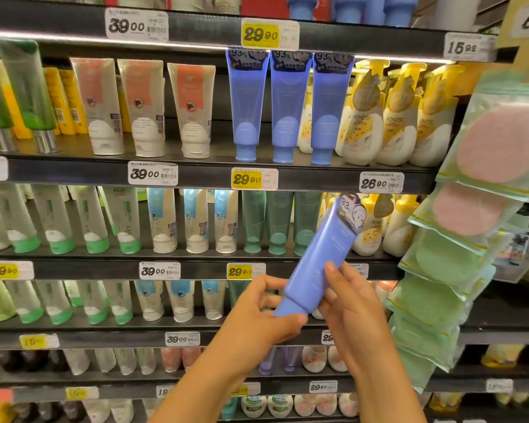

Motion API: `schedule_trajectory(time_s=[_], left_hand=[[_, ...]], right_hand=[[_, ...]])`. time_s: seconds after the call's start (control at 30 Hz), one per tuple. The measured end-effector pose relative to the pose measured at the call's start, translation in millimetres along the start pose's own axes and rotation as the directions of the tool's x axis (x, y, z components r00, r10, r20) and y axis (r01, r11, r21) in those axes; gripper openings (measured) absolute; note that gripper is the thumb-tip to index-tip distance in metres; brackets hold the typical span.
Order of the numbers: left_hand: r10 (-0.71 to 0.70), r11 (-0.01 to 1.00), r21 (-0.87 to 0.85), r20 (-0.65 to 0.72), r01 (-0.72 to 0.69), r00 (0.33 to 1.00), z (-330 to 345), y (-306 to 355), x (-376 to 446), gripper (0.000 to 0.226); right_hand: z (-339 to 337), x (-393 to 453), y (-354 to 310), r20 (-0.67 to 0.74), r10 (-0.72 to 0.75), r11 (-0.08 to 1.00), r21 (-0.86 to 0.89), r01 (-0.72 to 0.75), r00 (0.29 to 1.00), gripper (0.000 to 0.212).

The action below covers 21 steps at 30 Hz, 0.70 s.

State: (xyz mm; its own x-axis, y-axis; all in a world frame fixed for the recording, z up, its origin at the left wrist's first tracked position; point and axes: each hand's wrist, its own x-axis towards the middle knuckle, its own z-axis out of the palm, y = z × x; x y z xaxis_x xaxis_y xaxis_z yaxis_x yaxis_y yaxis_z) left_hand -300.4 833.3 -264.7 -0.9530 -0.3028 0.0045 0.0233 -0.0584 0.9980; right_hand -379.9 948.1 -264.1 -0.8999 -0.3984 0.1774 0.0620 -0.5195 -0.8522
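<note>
A blue-violet tube (321, 254) with a dark printed top end is tilted in front of the shelves, cap end down to the left. My left hand (257, 315) grips its blue cap from the left, thumb under the cap. My right hand (351, 303) holds the tube's lower body from the right, fingers curled behind it and thumb on the front. Three matching blue tubes (287, 108) stand cap-down on the shelf above.
Store shelves (196, 175) carry rows of white, green, teal and orange-labelled tubes, and yellow pump bottles (394, 123) at the right. Price tags line the shelf edges. A hanging strip of bagged pink and green sponges (458, 239) juts out at the right.
</note>
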Motion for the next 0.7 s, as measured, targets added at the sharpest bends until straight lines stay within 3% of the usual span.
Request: schedule_trajectory(time_s=[0.1,0.23,0.37,0.57,0.7], left_hand=[[0.236,0.905,0.379,-0.065,-0.195,0.97,-2,-4,4,0.042],[0.466,0.724,0.591,-0.037,-0.357,0.884,1,-7,5,0.052],[0.592,0.57,0.695,0.022,-0.438,0.806,1,-15,7,0.052],[0.606,0.557,0.697,0.031,-0.451,0.795,2,-18,10,0.051],[0.59,0.62,0.641,-0.001,-0.452,0.807,4,-15,11,0.062]], right_hand=[[0,-1,-1,-0.015,-0.005,1.0,-0.024,0.005,1.0,0.044],[0,-1,1,-0.055,0.022,0.999,-0.025,-0.023,0.998,0.041],[-2,-1,2,-0.057,0.03,0.999,0.029,-0.028,0.998,0.011],[-1,-1,0,-0.069,0.037,0.996,0.08,-0.031,0.997,0.019],[-3,1,-1,-0.064,0.013,0.998,0.062,-0.009,0.998,0.018]])
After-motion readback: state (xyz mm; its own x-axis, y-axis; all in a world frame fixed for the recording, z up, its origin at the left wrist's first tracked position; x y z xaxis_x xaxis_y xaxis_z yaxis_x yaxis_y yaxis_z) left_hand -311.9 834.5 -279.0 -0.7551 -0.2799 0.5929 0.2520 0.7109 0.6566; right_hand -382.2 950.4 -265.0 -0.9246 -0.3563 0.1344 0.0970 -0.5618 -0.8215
